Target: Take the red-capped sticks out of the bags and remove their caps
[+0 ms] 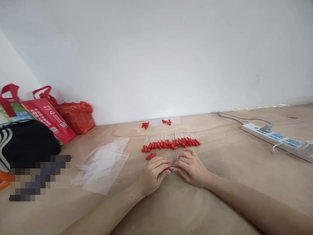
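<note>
My left hand (156,173) is closed in a pinch on a small red handle (167,168). From that handle a thin, shiny shaft (172,167) runs into the closed fingers of my right hand (192,167), which hide its far end. Just above my right fingertips a narrow clear plastic piece (177,151) shows in part. Beyond both hands lies a row of thin pale rods with red handles (168,143), handles toward me. Two loose red handles (149,156) rest beside my left hand, partly covered by it.
Clear zip bags (107,166) lie piled on the wooden table (168,209) at left. Farther back are small red pieces (145,125) by another clear bag (174,121). Red bags (75,117) and a black item (29,143) stand left; a white power strip (276,138) lies right.
</note>
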The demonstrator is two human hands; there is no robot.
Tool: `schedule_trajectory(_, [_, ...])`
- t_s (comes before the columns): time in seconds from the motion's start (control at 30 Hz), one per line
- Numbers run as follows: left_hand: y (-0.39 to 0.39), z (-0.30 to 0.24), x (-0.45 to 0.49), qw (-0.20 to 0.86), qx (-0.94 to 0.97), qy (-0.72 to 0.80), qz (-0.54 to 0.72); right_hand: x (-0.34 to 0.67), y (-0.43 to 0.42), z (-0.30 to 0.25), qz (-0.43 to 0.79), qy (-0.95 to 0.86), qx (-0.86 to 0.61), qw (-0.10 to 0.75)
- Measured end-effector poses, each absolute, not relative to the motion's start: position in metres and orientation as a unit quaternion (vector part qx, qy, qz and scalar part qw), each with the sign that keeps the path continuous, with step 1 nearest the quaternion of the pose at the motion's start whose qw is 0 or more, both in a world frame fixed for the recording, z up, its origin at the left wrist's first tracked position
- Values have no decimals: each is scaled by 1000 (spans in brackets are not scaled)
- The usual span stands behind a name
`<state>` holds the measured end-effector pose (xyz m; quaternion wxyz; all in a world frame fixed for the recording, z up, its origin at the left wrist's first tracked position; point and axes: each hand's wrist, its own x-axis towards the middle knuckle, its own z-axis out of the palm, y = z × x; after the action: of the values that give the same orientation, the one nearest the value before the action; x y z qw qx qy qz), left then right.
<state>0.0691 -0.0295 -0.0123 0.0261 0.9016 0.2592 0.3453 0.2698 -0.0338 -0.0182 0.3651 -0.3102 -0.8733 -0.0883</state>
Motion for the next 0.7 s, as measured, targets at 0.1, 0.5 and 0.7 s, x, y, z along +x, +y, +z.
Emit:
schedule_trajectory(0.1, [-31, -15, 72, 21, 895, 260, 361, 267, -35, -20, -105, -873, -290, 377])
schedule_trajectory(0.5, [-34, -6, 23, -26, 838, 369, 401, 305, -27, -30, -12, -843, -377, 383])
schedule_trajectory(0.7, [-13, -13, 22, 36, 726, 541, 423, 294, -21, -39, 16, -812, -404, 421])
